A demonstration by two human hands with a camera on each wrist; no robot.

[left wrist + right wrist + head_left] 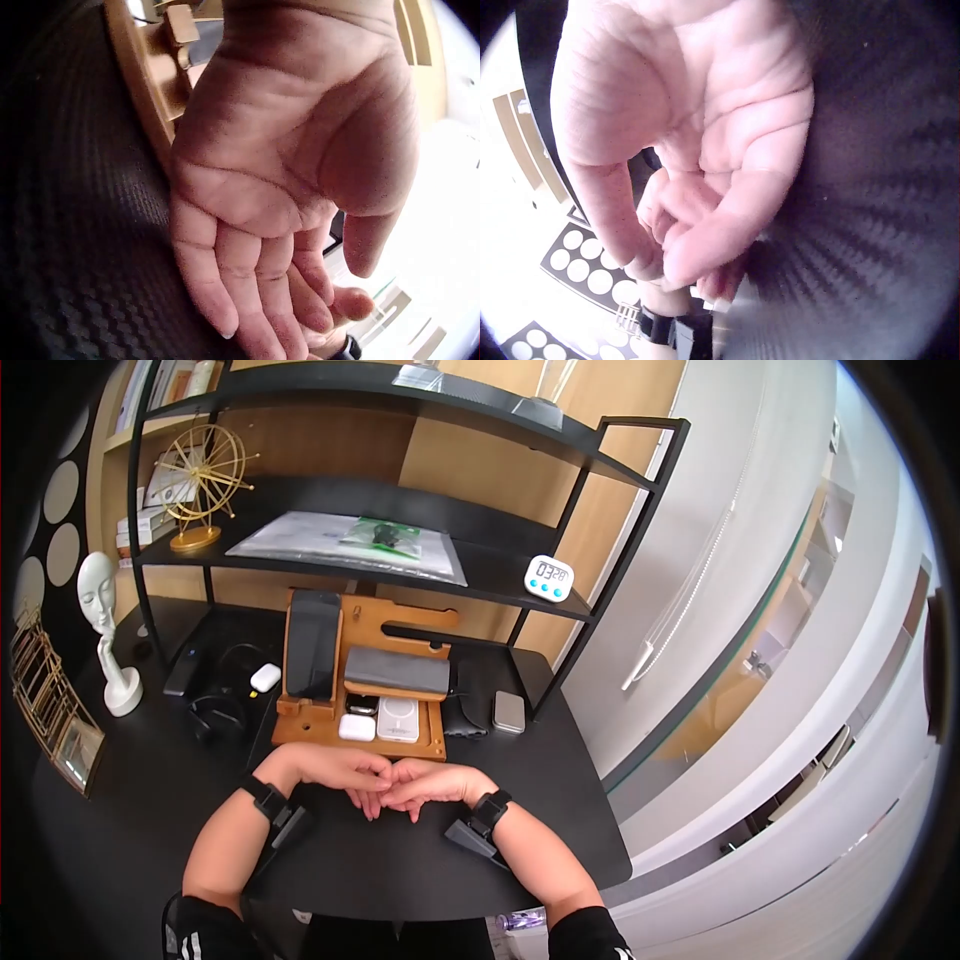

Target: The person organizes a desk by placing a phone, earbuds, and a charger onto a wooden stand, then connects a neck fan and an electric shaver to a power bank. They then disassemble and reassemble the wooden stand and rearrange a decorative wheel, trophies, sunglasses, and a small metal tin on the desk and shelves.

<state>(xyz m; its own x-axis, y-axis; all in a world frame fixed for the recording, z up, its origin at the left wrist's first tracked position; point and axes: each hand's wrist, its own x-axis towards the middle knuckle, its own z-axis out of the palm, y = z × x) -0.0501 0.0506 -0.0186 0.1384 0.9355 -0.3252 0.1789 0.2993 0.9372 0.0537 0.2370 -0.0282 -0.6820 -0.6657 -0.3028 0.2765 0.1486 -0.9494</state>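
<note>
In the head view my left hand and right hand meet at the fingers, just in front of a wooden stand. The left wrist view shows the left hand palm on, its fingers loosely extended and overlapping fingers of the other hand. Seen from the right wrist, the right hand has its fingers loosely bent against the left fingers. No object shows in either hand. The stand bears a white earbud case, a white charger, a grey case and a dark phone-like slab.
Right of the stand lie a black pouch and a small silver-lidded box. Another white case, dark devices and a white figurine are at the left. A shelf above holds a timer and a golden wheel.
</note>
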